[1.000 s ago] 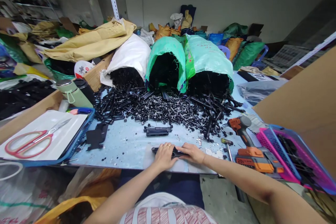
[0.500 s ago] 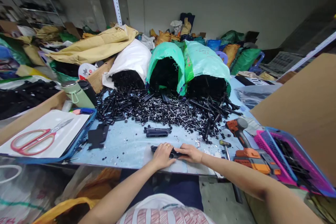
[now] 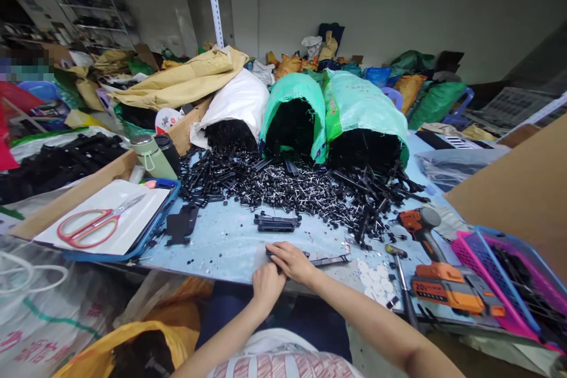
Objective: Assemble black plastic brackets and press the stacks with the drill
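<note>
My left hand (image 3: 268, 284) is closed at the table's near edge, its fingertips partly hidden under my right hand. My right hand (image 3: 292, 261) lies across it, fingers bent over a dark plastic part that is mostly covered. To the right of my knuckles a long black plastic strip (image 3: 330, 260) sticks out along the table; whether it joins the covered part I cannot tell. Just beyond the hands sits a black plastic assembly (image 3: 277, 223). Behind that spreads a heap of small black pieces and metal-shanked pins (image 3: 287, 189).
A white sack (image 3: 241, 100) and two green sacks (image 3: 292, 85) open toward me. At right lie a hammer (image 3: 404, 283), a cordless drill (image 3: 436, 271), white discs (image 3: 376, 283) and a pink basket (image 3: 469, 260). Scissors (image 3: 100, 224) rest on a blue tray (image 3: 155, 218) at left.
My right hand has moved left onto my left hand, which has turned and drawn nearer the table edge. The black strip now shows on the right. The view has swung left.
</note>
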`<state>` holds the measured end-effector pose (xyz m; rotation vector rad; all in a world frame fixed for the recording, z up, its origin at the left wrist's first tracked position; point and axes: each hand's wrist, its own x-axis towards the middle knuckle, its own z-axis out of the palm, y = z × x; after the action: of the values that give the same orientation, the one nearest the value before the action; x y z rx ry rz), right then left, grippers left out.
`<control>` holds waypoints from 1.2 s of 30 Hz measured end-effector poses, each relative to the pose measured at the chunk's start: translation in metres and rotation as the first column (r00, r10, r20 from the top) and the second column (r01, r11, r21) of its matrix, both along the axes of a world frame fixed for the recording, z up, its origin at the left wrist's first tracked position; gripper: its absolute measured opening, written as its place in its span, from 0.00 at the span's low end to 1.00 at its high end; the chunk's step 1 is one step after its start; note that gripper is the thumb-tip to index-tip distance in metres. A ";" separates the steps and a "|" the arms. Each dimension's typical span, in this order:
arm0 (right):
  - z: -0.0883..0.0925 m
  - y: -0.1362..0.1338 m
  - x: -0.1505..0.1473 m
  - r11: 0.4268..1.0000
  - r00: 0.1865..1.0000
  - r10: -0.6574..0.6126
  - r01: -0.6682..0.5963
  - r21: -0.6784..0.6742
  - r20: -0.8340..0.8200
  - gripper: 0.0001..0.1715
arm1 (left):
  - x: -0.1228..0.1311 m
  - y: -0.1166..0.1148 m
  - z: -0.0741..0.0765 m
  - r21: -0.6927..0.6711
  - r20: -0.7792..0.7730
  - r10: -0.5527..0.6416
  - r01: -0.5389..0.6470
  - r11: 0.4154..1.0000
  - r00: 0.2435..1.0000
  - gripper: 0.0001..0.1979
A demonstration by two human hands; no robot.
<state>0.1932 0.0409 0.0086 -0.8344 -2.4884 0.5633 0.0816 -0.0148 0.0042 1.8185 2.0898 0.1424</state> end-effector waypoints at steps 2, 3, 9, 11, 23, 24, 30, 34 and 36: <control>-0.002 0.000 0.002 0.999 1.000 -0.027 0.027 -0.026 -0.016 0.21 | -0.002 0.000 0.001 0.002 0.004 0.005 -0.005 1.000 1.000 0.20; -0.002 0.000 0.003 0.999 0.999 -0.037 0.037 -0.034 -0.013 0.21 | -0.004 -0.001 0.002 0.005 0.010 -0.009 0.009 1.000 1.000 0.21; -0.002 -0.004 0.003 0.994 0.993 -0.101 0.103 -0.029 0.054 0.20 | -0.007 -0.001 0.002 0.021 0.023 -0.030 0.030 0.999 0.999 0.21; -0.001 -0.005 -0.001 0.992 0.988 -0.126 0.128 -0.020 0.086 0.20 | -0.006 0.000 0.001 0.032 0.009 -0.036 0.035 0.999 0.999 0.21; -0.010 -0.008 0.101 0.885 0.888 -0.415 0.344 0.312 0.197 0.35 | -0.013 0.033 0.003 0.473 -0.261 -0.622 0.659 0.584 0.738 0.20; -0.016 -0.007 0.114 0.877 0.869 -0.436 0.352 0.326 0.235 0.33 | -0.010 0.040 0.003 0.452 -0.286 -0.653 0.699 0.554 0.702 0.22; -0.003 -0.011 0.124 0.925 0.909 -0.344 0.286 0.250 0.235 0.33 | -0.004 0.047 0.011 0.389 -0.181 -0.678 0.685 0.616 0.712 0.21; 0.048 -0.029 0.103 0.985 0.991 -0.095 0.081 -0.150 -0.092 0.34 | -0.008 0.017 0.040 0.489 0.190 -0.668 0.521 0.699 0.719 0.29; 0.059 -0.038 0.085 0.941 0.948 -0.102 -0.006 -0.338 -0.301 0.34 | -0.003 0.000 0.055 0.515 0.416 -0.632 0.403 0.757 0.654 0.32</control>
<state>0.2786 0.0026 0.0673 -0.8490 -2.1041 1.0382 0.0790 -0.0150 0.0590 2.1754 1.0942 0.8761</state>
